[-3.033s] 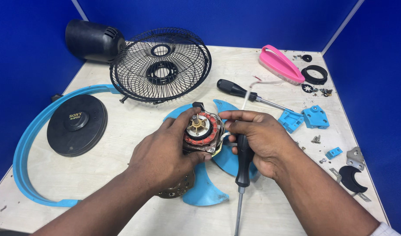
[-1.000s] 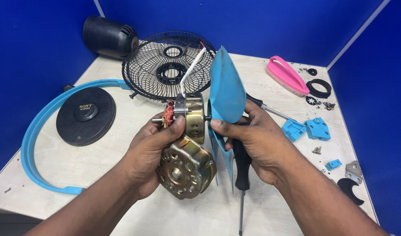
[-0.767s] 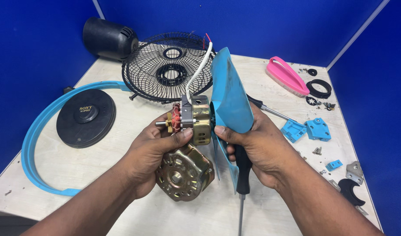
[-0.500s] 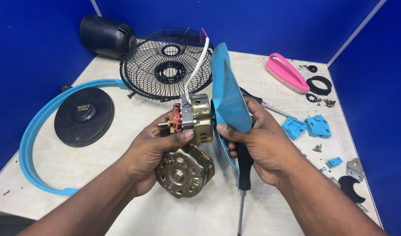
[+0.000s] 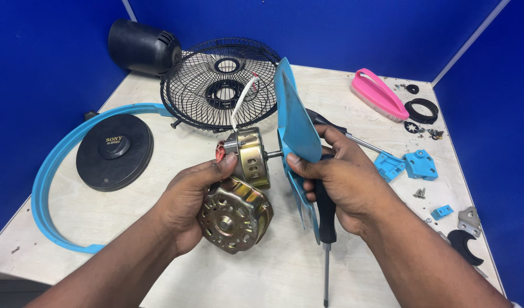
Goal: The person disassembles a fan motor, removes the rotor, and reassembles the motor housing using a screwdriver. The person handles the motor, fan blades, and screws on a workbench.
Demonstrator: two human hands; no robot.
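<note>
My left hand (image 5: pixel 185 199) grips a brass-coloured fan motor (image 5: pixel 251 157) with a red winding end and a white wire rising from it. A round brass motor cover (image 5: pixel 234 214) rests under the same hand. The motor's shaft runs right into the hub of a blue fan blade (image 5: pixel 296 128), which stands on edge. My right hand (image 5: pixel 344 177) holds that blade at the hub and also clamps a black-handled screwdriver (image 5: pixel 326 228) pointing down toward the table's near edge.
A black wire grille (image 5: pixel 219 85) and a black motor housing (image 5: pixel 142 48) lie at the back. A blue ring (image 5: pixel 51 171) and a black round base (image 5: pixel 114 151) are left. Pink brush (image 5: pixel 379 96), blue clips (image 5: pixel 420 165), screws and a second screwdriver (image 5: pixel 359 140) lie right.
The motor and blade were lifted off the table and turned on edge. Over the last second the motor end has tilted, and the brass cover now faces me.
</note>
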